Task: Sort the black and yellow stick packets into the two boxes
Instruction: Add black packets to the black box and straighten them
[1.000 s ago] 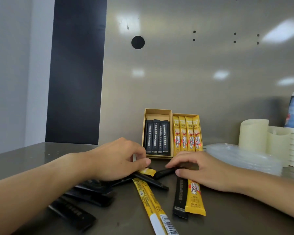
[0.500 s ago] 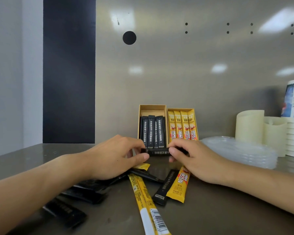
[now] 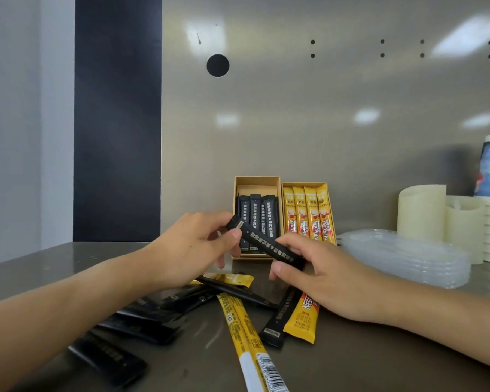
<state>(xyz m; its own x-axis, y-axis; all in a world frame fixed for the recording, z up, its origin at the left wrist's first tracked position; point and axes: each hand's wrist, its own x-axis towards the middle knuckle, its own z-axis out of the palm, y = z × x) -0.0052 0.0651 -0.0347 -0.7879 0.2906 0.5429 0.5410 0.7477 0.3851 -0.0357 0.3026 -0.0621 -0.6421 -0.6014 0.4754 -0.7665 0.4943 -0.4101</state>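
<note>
A black stick packet (image 3: 262, 244) is held slantwise between both hands, raised just in front of the left box (image 3: 257, 185). The left hand (image 3: 192, 247), fingers curled, pinches the packet's far-left end between thumb and fingertips. The right hand (image 3: 323, 278), likewise curled, grips its near-right end. The left box holds boxed black packets (image 3: 256, 219) side by side; the right box (image 3: 303, 184), just beside it, holds four boxed yellow packets (image 3: 308, 213). Loose black packets (image 3: 147, 321) and loose yellow packets (image 3: 241, 329) lie scattered on the worktop (image 3: 379, 357), below the hands.
</note>
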